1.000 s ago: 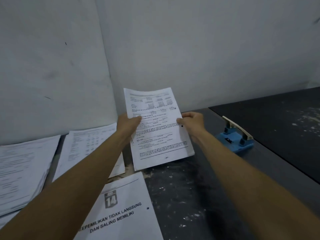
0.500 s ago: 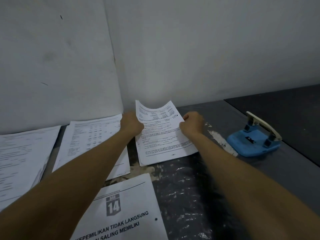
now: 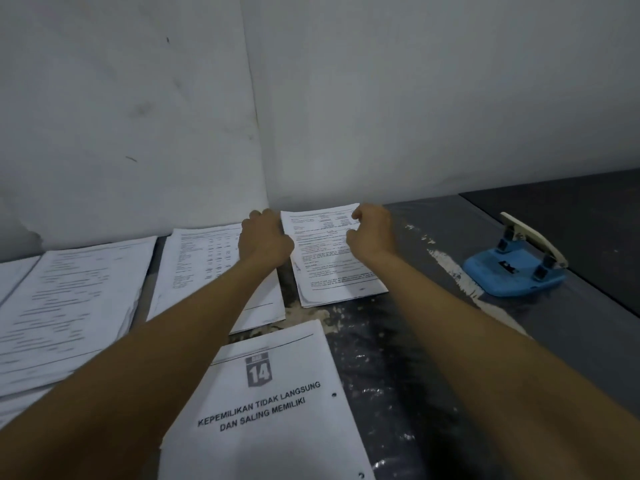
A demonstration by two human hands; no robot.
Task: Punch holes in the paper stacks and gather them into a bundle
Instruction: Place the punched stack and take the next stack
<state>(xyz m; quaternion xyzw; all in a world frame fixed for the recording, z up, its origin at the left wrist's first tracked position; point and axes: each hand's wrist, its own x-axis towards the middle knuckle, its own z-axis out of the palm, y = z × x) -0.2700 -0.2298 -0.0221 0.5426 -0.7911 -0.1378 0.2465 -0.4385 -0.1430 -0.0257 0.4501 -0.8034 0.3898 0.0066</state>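
A thin printed paper stack (image 3: 332,271) lies flat on the grey table (image 3: 433,341), close to the wall corner. My left hand (image 3: 266,239) is curled at the stack's left edge, and my right hand (image 3: 370,232) pinches its upper right edge with bent fingers. The fingertips of my left hand are hidden. A blue hole punch (image 3: 512,271) with a pale lever stands to the right, apart from both hands. Nearest me lies a cover stack marked "14" (image 3: 277,403), with punched holes along its right edge.
Two more printed stacks lie to the left, one (image 3: 207,271) partly under my left forearm and another (image 3: 69,306) further left. White walls (image 3: 381,98) close the back. A darker surface (image 3: 571,216) runs along the right behind the punch.
Both hands carried the stack from an upright hold in the air down and forward, and it now rests flat on the table by the wall. The view has shifted left.
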